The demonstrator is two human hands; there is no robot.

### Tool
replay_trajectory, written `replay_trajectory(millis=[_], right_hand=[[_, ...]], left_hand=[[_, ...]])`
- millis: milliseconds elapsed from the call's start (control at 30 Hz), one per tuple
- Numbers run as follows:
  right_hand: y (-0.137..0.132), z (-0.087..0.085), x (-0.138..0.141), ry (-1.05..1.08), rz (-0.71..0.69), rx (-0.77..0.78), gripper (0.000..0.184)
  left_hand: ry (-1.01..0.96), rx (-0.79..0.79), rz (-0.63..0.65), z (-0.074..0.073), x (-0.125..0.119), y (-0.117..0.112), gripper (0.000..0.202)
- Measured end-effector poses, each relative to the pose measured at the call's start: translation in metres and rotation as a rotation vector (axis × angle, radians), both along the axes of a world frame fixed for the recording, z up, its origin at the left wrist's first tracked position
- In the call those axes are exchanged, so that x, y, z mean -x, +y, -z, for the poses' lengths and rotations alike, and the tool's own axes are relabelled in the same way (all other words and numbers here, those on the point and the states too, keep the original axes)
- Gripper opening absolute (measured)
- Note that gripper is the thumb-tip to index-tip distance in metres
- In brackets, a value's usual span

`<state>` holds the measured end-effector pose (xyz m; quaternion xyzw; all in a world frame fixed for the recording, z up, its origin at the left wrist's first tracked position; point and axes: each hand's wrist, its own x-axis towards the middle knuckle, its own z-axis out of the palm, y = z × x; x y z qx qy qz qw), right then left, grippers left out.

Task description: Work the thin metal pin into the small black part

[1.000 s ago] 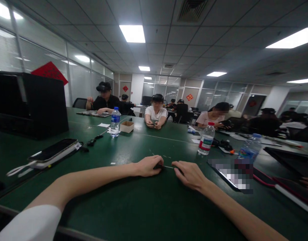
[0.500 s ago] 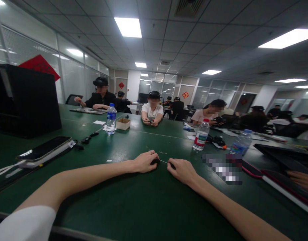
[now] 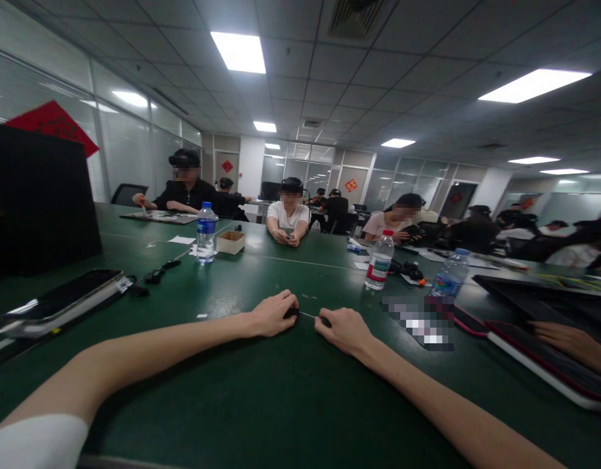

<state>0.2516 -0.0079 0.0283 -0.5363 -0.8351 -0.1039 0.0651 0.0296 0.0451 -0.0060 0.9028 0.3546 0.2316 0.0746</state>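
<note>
My left hand (image 3: 277, 312) rests over the green table (image 3: 222, 391), its fingers curled round a small black object (image 3: 291, 313) that is mostly hidden. Across a short gap, my right hand (image 3: 347, 329) is closed on what looks like a screwdriver with a black handle (image 3: 324, 320). A thin pale shaft (image 3: 307, 315) spans the gap from that handle to the black object. Whether its tip enters the object or only touches it, I cannot tell.
Bottles stand beyond my hands: one blue-labelled (image 3: 206, 233), one red-capped (image 3: 379, 260), one at right (image 3: 450, 273). A small open box (image 3: 231, 241) sits near the first. A phone (image 3: 66, 296) lies left; a co-worker's hand (image 3: 569, 342) rests on a tablet at right.
The whole view has shifted, so the table things and my hands appear farther left. Both hands keep their grip and spacing, with the thin shaft still between them.
</note>
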Motion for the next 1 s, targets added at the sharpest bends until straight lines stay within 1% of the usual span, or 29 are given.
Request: replay_trajectory(millis=[267, 533, 700, 867, 1000], right_hand=[[0.0, 0.0, 0.0, -0.052, -0.008, -0.022, 0.043], [-0.001, -0.002, -0.006, -0.014, -0.104, 0.0, 0.038], [0.001, -0.001, -0.01, 0.006, -0.113, 0.028, 0.038], [0.002, 0.001, -0.011, -0.004, -0.106, 0.008, 0.037], [0.002, -0.001, -0.011, 0.013, -0.111, 0.034, 0.037]], left_hand=[[-0.041, 0.028, 0.078, -0.003, 0.003, -0.001, 0.019], [-0.054, 0.047, 0.122, -0.004, 0.004, 0.0, 0.018], [-0.074, 0.041, 0.166, -0.003, 0.006, 0.001, 0.018], [-0.086, 0.047, 0.17, -0.002, 0.005, 0.002, 0.018], [-0.098, 0.04, 0.186, -0.001, 0.005, 0.002, 0.018]])
